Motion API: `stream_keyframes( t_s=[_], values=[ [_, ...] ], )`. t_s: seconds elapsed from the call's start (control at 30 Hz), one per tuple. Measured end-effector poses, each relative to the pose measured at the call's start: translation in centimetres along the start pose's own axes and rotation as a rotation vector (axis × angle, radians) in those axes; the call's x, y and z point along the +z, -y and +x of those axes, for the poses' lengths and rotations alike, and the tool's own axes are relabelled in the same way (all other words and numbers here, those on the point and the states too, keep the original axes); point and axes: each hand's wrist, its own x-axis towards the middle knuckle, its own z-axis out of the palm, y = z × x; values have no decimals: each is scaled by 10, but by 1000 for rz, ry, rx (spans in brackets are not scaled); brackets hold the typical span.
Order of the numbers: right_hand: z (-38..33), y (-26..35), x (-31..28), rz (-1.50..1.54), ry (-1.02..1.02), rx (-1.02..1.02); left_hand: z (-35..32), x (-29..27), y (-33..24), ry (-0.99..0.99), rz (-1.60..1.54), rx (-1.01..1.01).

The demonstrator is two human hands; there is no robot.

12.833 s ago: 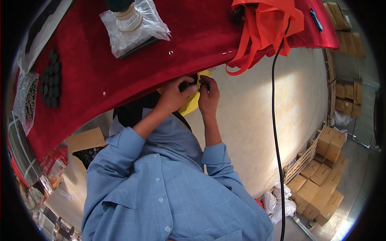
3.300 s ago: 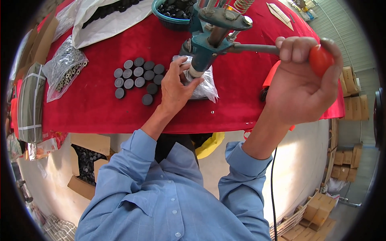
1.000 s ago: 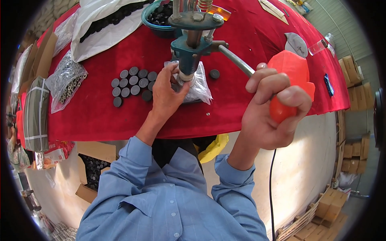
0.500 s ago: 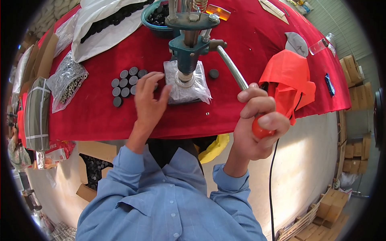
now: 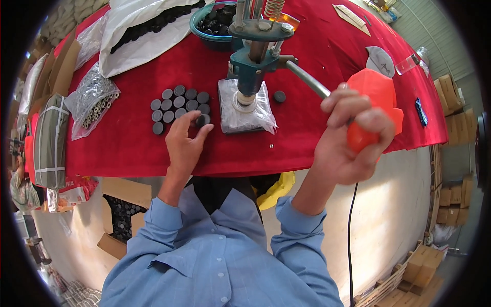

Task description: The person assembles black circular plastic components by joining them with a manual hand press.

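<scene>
**Dark discs fed one at a time to a hand press**

Dark grey discs (image 5: 176, 105) lie in close rows on the red table (image 5: 128, 148), just left of the press (image 5: 250, 66). The left hand (image 5: 185, 143) rests on the cloth with its fingertips pinching the disc (image 5: 202, 120) at the near right corner of the group. The right hand (image 5: 353, 138) is clenched around the orange knob (image 5: 365, 135) of the steel lever (image 5: 307, 79).

To do this well, lift that one disc clear without nudging its neighbours, and keep the lever steady until the fingers are away from the ram, I would judge.

A crinkled clear plastic sheet (image 5: 245, 110) lies under the press base; a single disc (image 5: 279, 96) sits just right of it. Behind stands a teal bowl of dark parts (image 5: 215, 20). At the far left, a clear bag of small metal tubes (image 5: 92, 105), a white bag of dark pieces (image 5: 143, 28), and a strapped grey-green bundle (image 5: 51, 140). Brown cartons (image 5: 452, 92) stack on the floor at right.
</scene>
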Motion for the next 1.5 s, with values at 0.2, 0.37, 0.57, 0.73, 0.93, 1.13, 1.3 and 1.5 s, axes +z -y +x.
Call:
stream_keyframes(
  t_s=[0.2, 0.37, 0.57, 0.73, 0.93, 1.13, 1.3, 1.5],
  values=[
    [63, -26, 13, 96, -37, 41, 36, 27, -40, 52, -247, 3],
    [69, -30, 11, 149, 3, 88, 41, 53, -32, 36, -207, 38],
    [70, -29, 10, 149, 6, 85, 45, 69, -38, 11, -271, 134],
    [67, -27, 12, 163, -12, 98, 46, 77, -38, -22, -270, 135],
    [39, -19, 11, 128, -60, 29, 41, 64, -43, 10, -229, 102],
    [-23, 4, 3, 45, -34, 11, 21, 21, -12, -43, 220, 226],
    [-54, 12, 1, 8, -106, 114, 9, 16, 4, 26, 173, 203],
    [-49, 10, 0, 33, -45, 59, 11, 19, 7, 73, 55, 105]
  ],
)
